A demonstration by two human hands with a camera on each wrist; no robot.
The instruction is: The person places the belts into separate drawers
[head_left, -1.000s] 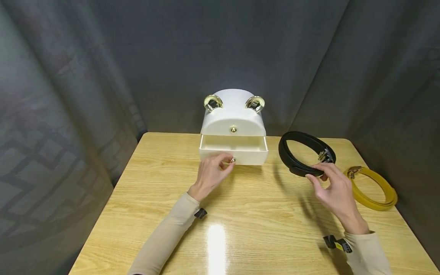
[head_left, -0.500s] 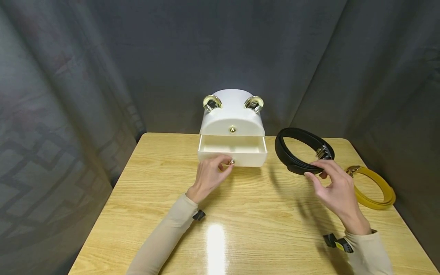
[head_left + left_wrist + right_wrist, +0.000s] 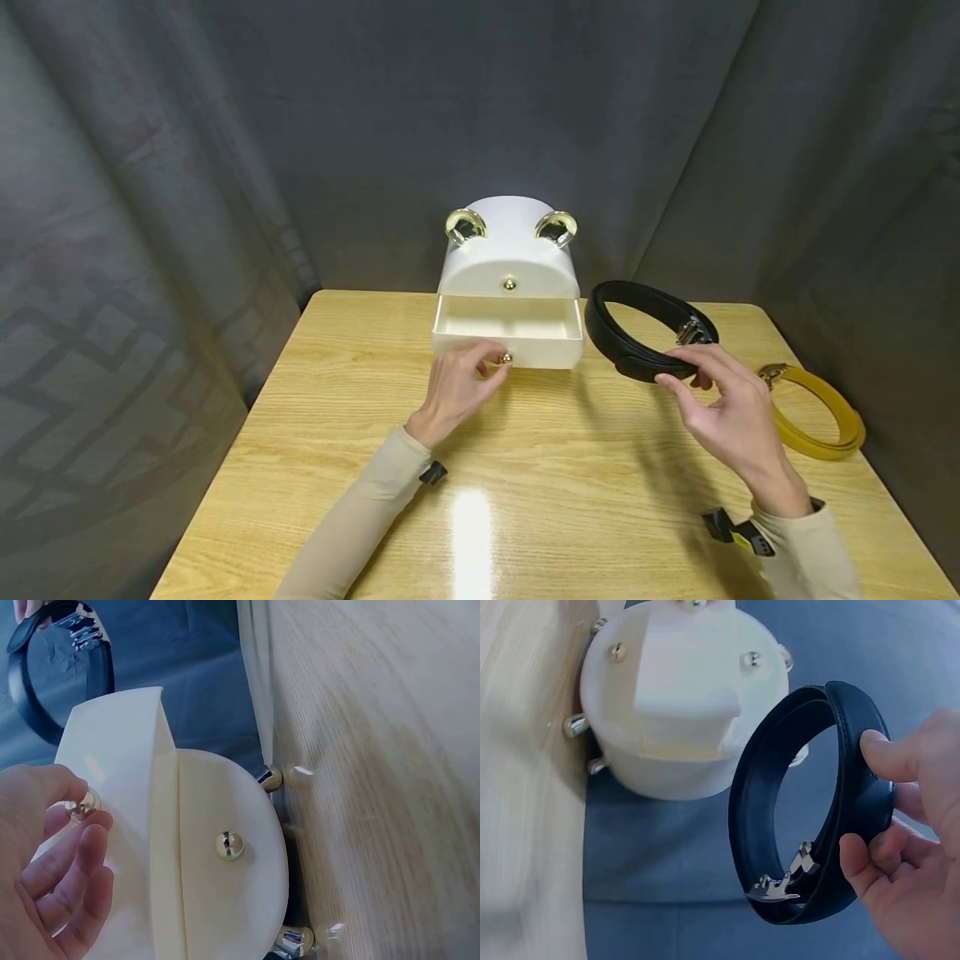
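We see the right hand gripping a coiled black belt above the table, right of the lower drawer. The left hand pinches its knob; its pale floor shows. We cannot see inside the upper compartment.

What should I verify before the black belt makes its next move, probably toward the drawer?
1. Drawer pulled out: ok, its open top shows.
2. Left hand on the knob: ok, pinching it between thumb and finger.
3. Right hand gripping the black belt: ok, thumb and fingers hold it.
4. Black belt above the drawer: not ok, it is held off to the drawer's right.
5. Black belt small enough for the drawer: cannot tell.
6. Yellow belt out of the way: ok, it lies on the table, far right.
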